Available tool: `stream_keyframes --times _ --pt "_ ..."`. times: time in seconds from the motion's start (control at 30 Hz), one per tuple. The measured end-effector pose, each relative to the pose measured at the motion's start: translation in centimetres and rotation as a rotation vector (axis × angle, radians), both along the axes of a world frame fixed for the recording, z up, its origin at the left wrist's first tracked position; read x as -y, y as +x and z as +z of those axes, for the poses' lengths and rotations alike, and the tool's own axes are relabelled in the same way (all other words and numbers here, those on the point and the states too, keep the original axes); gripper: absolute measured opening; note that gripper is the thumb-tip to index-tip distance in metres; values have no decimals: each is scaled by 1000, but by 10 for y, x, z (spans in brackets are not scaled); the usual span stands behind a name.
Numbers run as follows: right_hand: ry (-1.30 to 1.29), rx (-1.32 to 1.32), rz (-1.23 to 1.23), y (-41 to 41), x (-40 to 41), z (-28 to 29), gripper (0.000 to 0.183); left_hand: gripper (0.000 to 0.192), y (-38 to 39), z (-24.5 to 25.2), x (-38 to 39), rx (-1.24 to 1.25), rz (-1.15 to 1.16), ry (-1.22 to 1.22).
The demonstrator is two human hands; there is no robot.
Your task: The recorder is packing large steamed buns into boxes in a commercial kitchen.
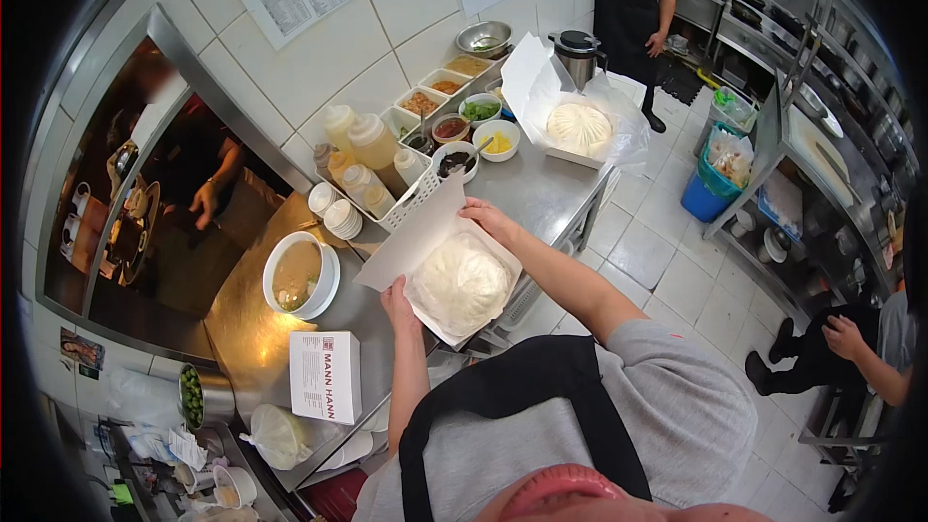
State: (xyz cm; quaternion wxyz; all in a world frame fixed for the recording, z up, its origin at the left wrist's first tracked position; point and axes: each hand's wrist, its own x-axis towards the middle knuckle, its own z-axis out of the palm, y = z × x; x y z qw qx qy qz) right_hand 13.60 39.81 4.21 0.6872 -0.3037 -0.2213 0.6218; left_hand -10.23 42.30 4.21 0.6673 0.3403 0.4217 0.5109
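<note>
Between my two hands is an open white cardboard box (460, 333) with its lid (424, 232) folded up on the far side. Inside lies a large pleated bun (464, 283), apparently wrapped in clear plastic. My left hand (400, 308) grips the box's left corner by the lid hinge. The opposite corner is held by my right hand (491, 221). A second open box (569, 157) with a similar pleated bun (578, 127) on thin wrapping sits at the counter's far end. Left of my left hand stands a closed white box (325, 377) bearing writing.
A bowl of soup (297, 275) stands on the steel counter (500, 185). Squeeze bottles (373, 145) fill a white basket (406, 210) beside stacked small cups (341, 219). Topping bowls (496, 141) line the wall. Other people (631, 7) stand nearby; another person's hand (206, 203) shows through the pass window.
</note>
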Motion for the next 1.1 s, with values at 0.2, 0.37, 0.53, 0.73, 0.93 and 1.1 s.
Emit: stream_keyframes --times 0.2,0.37,0.53,0.73,0.93,1.1 --pt "270 -166 186 6 -9 -13 5 6 -8 -18 -13 193 -141 30" --pt "49 287 293 23 -7 16 9 7 -29 -40 -30 314 -301 -93" --pt "-180 854 363 52 7 58 19 38 -52 18 -12 -417 -522 505" --pt "-98 1767 607 24 -12 76 41 30 -43 85 -11 -822 -669 637" --pt "-77 1807 557 -19 -28 67 33 36 16 61 -18 -1287 -516 894" --pt "-122 1765 459 -7 -30 57 25 31 25 68 -17 -1255 -585 794"
